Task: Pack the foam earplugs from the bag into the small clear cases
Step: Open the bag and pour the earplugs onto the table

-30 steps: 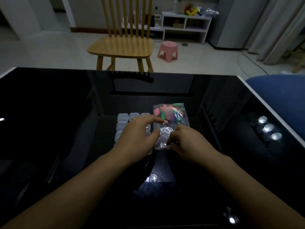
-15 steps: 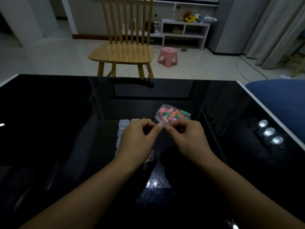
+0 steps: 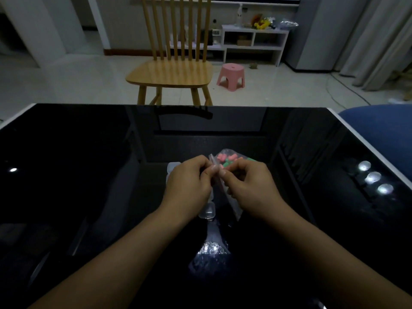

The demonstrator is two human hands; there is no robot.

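Observation:
A clear plastic bag (image 3: 227,157) with pink, orange and green foam earplugs (image 3: 225,160) is lifted off the black glass table (image 3: 89,175). My left hand (image 3: 189,186) and my right hand (image 3: 247,186) pinch its near edge from either side, thumbs close together. The bag's far end with the earplugs shows above my fingers; a strip of it hangs between my hands. Several small clear cases (image 3: 207,211) lie on the table under my left hand, mostly hidden; one shows below my wrists and another (image 3: 172,167) peeks out beyond my knuckles.
A wooden chair (image 3: 171,72) stands just past the table's far edge, with a pink stool (image 3: 231,76) and a white shelf (image 3: 254,41) behind it. A blue seat (image 3: 379,123) is by the table's right corner. Ceiling lights reflect on the glass at right.
The bag lay flat on the table a second ago; both hands have picked it up and tilted it on edge, pinching its opening closer together.

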